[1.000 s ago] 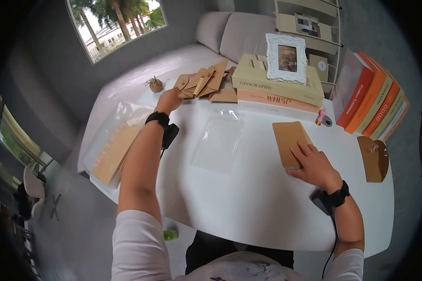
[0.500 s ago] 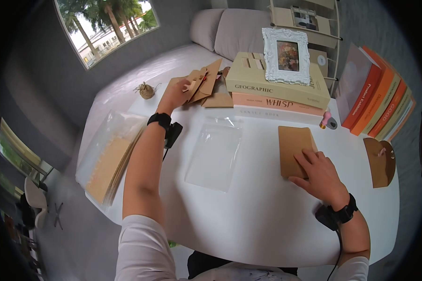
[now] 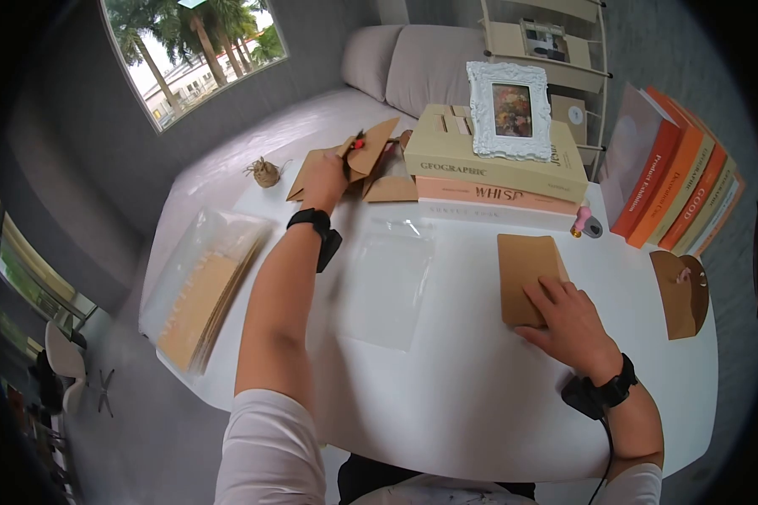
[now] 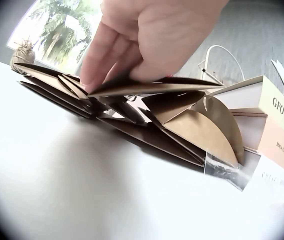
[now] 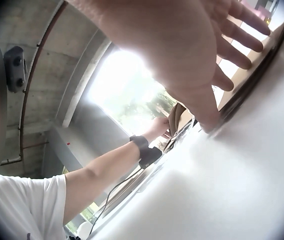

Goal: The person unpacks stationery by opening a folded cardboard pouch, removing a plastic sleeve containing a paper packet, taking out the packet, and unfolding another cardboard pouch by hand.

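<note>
In the head view my left hand (image 3: pixel 324 179) is at the pile of brown paper envelopes at the back of the white table (image 3: pixel 446 379). It pinches the edge of the top envelope (image 3: pixel 374 145), which has a red seal and sits tilted up. The left wrist view shows my fingertips at that envelope's edge, above several other envelopes (image 4: pixel 137 131). My right hand (image 3: pixel 571 324) rests with spread, fairly straight fingers on a flat brown envelope (image 3: pixel 524 265). Between the hands lies a clear plastic sleeve (image 3: pixel 387 290).
At left is a plastic bag of brown sheets (image 3: pixel 198 303); behind it, a twine ball (image 3: pixel 265 172). Stacked books (image 3: pixel 497 172) bear a white picture frame (image 3: pixel 477 109). Upright books (image 3: pixel 674 185), a pink-handled stamp (image 3: pixel 579 220) and another brown envelope (image 3: pixel 674 303) occupy the right.
My left hand has moved right across the envelope pile and now pinches the top envelope with the red seal. My right hand stays on its envelope.
</note>
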The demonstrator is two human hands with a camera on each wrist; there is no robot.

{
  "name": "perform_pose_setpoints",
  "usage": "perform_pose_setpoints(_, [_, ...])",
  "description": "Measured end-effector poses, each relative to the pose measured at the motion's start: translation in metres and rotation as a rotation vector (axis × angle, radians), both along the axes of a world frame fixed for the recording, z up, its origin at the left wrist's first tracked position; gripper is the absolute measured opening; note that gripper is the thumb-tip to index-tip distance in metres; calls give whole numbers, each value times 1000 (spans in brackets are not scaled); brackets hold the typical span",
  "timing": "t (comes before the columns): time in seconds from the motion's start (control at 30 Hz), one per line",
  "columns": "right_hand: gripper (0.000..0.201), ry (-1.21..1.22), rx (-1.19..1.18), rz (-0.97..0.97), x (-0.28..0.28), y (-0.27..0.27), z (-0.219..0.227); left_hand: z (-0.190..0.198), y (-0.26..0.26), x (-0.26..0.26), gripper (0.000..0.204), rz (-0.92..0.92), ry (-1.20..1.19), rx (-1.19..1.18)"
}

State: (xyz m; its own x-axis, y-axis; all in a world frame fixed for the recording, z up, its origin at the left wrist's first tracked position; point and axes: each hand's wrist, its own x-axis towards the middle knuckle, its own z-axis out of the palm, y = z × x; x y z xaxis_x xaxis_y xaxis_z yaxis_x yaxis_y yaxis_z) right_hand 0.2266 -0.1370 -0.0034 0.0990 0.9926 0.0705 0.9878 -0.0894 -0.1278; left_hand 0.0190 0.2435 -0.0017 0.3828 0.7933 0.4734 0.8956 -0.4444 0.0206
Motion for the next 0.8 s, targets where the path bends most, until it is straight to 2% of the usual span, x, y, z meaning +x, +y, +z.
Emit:
perform_pose_setpoints(0.03, [57, 0, 0, -2, -1, 0, 3, 9, -9, -4, 13, -2, 0, 0])
perform_pose_setpoints(0.1, [55, 17, 145, 24, -5, 1, 12, 28, -22, -18, 10, 5, -4, 133])
perform_pose_setpoints(0.13, [55, 19, 146, 22, -4, 1, 11, 30, -18, -25, 10, -31, -77, 216])
perform_pose_setpoints(0.2, [57, 238, 240, 37, -4, 2, 10, 48, -50, -34, 7, -88, -134, 366])
perform_pose_setpoints(0.23, [57, 237, 244, 35, -5, 3, 13, 55, -67, -40, 7, -142, -178, 421])
perform_pose_setpoints(0.3, [62, 805, 81, 85, -11, 5, 20, 66, -104, -50, 8, -193, -243, 431])
perform_pose_setpoints(0.33, [62, 807, 78, 82, -13, 8, 14, 67, -120, -53, 11, -242, -308, 437])
perform_pose_setpoints(0.4, [73, 1306, 50, 141, -16, 15, -4, 67, -147, -57, 10, -251, -340, 426])
perform_pose_setpoints(0.47, [80, 1355, 13, 62, -32, 18, 4, 61, -166, -58, 10, -267, -378, 421])
perform_pose_setpoints(0.5, [88, 1403, -25, -14, -41, 20, 8, 56, -176, -59, 7, -253, -408, 365])
perform_pose_setpoints(0.57, [93, 1427, -2, -26, -53, 26, 8, 49, -189, -58, 6, -247, -439, 305])
perform_pose_setpoints(0.67, [99, 1408, 17, -67, -67, 46, -2, 36, -197, -62, 13, -353, -751, -50])
perform_pose_setpoints(0.73, [99, 1370, 22, -92, -74, 62, -2, 33, -196, -64, 13, -412, -843, -99])
perform_pose_setpoints(0.8, [98, 1586, 25, -3, -78, 74, 4, 33, -200, -65, 11, -491, -971, -209])
